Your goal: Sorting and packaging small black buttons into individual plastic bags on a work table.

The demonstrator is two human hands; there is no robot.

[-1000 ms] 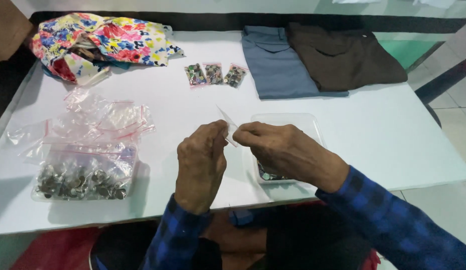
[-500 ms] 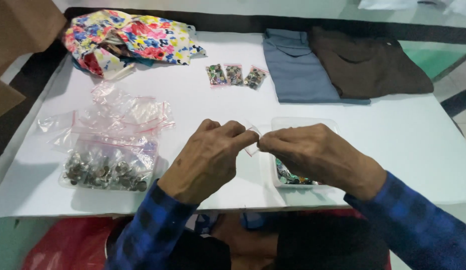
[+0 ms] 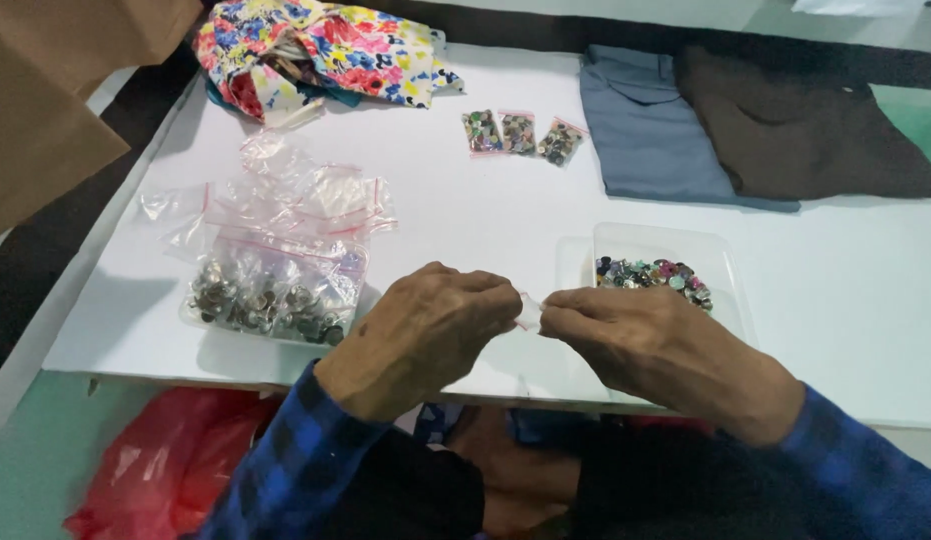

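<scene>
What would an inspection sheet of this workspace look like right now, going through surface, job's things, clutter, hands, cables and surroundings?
Surface: white table, flat, well lit.
Job's things: small clear bag pinched between both hands; clear tray of mixed coloured buttons behind the right hand; three filled small bags in a row farther back.
Clutter: pile of empty zip bags over a tray of metallic buttons; floral fabric; folded blue garment and brown garment.
Hands: left hand and right hand both closed on the small bag.
Cables: nothing seen.
Surroundings: red plastic bag below the table; brown cardboard at left.
</scene>
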